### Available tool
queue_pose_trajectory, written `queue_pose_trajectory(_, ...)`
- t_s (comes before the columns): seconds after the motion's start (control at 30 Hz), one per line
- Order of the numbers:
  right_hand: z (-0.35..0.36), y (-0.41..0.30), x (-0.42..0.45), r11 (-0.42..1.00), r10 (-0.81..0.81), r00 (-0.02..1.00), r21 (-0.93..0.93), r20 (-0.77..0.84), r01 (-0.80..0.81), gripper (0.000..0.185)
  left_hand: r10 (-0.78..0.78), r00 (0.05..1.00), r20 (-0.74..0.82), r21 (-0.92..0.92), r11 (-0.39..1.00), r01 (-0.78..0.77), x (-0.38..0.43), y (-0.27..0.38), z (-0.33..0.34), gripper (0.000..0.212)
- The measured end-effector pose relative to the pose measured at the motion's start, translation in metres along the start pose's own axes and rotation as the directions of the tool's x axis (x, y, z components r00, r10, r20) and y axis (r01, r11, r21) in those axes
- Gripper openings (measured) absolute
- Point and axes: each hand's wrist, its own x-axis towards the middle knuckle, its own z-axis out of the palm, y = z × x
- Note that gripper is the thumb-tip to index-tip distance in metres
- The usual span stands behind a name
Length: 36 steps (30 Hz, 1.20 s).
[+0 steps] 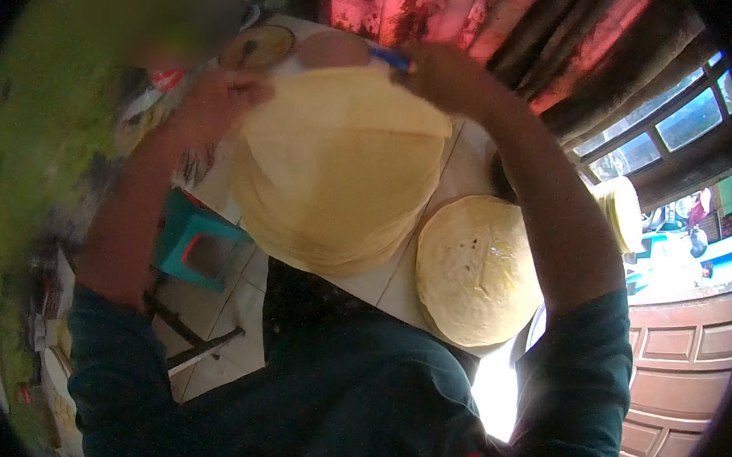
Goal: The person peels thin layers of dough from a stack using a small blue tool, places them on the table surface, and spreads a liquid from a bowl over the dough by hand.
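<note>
A tall stack of thin, round flatbread or dough sheets lies before me on a white tiled surface. My left hand, blurred, is at the stack's far left edge with bent fingers; whether it pinches the top sheet cannot be made out. At the far right edge, my right hand is closed around a blue handle; the rest of that tool is hidden or blurred. Below my right forearm sits a second, smaller stack of round sheets, its top wrinkled and shiny in places.
Beyond the large stack are a round dish and a reddish disc. A teal plastic stool stands at the left. A red and dark curtain hangs at the back. On the right are a window and a wooden door.
</note>
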Motion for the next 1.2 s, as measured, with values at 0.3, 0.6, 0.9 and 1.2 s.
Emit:
queue_pose_trajectory(0.3,-0.096,-0.004,0.002,0.985,-0.019,0.969,-0.17,-0.246,-0.024,0.023,0.227,0.959,-0.17,-0.01,0.973,-0.232,0.03,0.069,-0.065,0.036)
queue_pose_trajectory(0.6,-0.157,-0.045,-0.059,0.977,0.108,0.904,0.213,-0.413,-0.02,0.026,0.178,0.903,-0.392,-0.1,0.967,-0.234,0.01,0.17,-0.066,0.03)
queue_pose_trajectory(0.9,-0.207,-0.062,-0.141,0.723,0.197,0.98,0.677,-0.012,-0.137,0.033,0.386,0.845,-0.371,-0.006,0.909,-0.417,0.006,0.217,-0.05,0.025)
queue_pose_trajectory(1.2,-0.171,-0.038,-0.136,0.946,0.314,0.828,0.232,-0.465,-0.228,0.03,0.399,0.867,-0.298,0.057,0.914,-0.401,0.012,0.227,-0.049,0.026)
